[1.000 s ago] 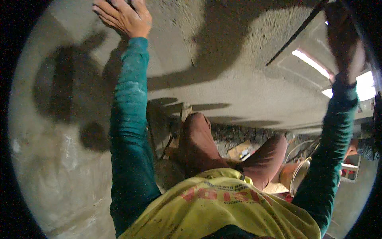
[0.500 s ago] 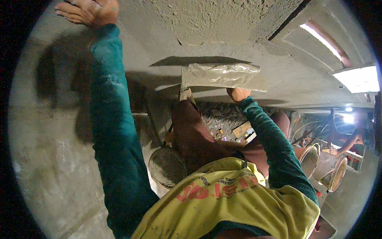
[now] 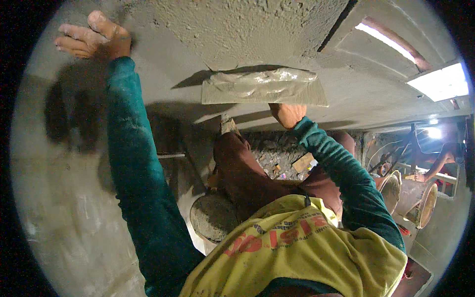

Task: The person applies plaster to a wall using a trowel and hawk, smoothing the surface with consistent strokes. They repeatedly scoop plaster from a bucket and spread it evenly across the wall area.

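Note:
My right hand (image 3: 289, 115) is wrapped round the underside of a long flat plastering trowel (image 3: 264, 98), whose handle the hand and blade hide. Wet grey mortar lies in a ridge along the blade. The trowel's far edge is close to the plastered wall (image 3: 178, 54); whether it touches, I cannot tell. Above it the wall carries a rough, freshly coated patch (image 3: 252, 34). At the upper left my left hand (image 3: 96, 39) has its fingers stretched out against or just off the wall, holding nothing.
Below my left arm stands a round bucket (image 3: 213, 215) of grey mix. More buckets (image 3: 418, 200) are at the right, near another person's arm (image 3: 438, 166). Rubble (image 3: 277, 158) covers the ground below. A bright window opening (image 3: 440, 84) and a lamp (image 3: 434, 132) are at the right.
The trowel, with mortar on it, has shifted left and slightly up in view, my right hand moving with it. My left hand sits a little lower and further left, its thumb now raised.

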Demonstrator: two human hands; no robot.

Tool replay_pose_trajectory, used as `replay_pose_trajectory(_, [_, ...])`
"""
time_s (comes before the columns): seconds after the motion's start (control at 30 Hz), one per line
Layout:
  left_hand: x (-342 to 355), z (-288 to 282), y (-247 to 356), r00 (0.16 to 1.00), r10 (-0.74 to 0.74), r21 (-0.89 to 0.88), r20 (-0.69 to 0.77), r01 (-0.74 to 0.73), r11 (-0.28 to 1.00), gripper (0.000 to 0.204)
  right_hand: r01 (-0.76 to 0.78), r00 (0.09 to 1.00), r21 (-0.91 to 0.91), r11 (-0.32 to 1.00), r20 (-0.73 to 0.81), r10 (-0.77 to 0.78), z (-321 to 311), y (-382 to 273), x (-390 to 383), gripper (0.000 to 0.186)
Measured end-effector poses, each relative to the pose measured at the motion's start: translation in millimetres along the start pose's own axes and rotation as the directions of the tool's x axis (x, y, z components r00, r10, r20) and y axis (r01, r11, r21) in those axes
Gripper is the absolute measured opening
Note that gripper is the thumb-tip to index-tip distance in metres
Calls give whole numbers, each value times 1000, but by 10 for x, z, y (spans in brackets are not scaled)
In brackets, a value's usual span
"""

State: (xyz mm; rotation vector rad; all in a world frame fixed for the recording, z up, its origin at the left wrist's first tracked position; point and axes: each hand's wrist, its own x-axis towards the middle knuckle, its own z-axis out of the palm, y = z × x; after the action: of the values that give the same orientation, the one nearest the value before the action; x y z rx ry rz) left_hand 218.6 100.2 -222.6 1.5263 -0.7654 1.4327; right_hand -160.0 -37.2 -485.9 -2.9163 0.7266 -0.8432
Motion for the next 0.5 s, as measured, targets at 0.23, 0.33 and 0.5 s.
replay_pose_trajectory(0.23, [30,55,-8,1000,-21,6,18,21,1000,86,14,996,-75,997,94,-7,-867,-308,813,27])
replay_pose_trajectory(0.33, [244,282,-125,999,-44,19,23,43,999,86,4,983,-135,991,180,21,-1324,-448,1424,25])
replay_pose_trajectory(0.5, [334,77,-307,999,-15,57,36,13,998,84,238,971,-18,971,-15,-239,-2277,-400,2309,29])
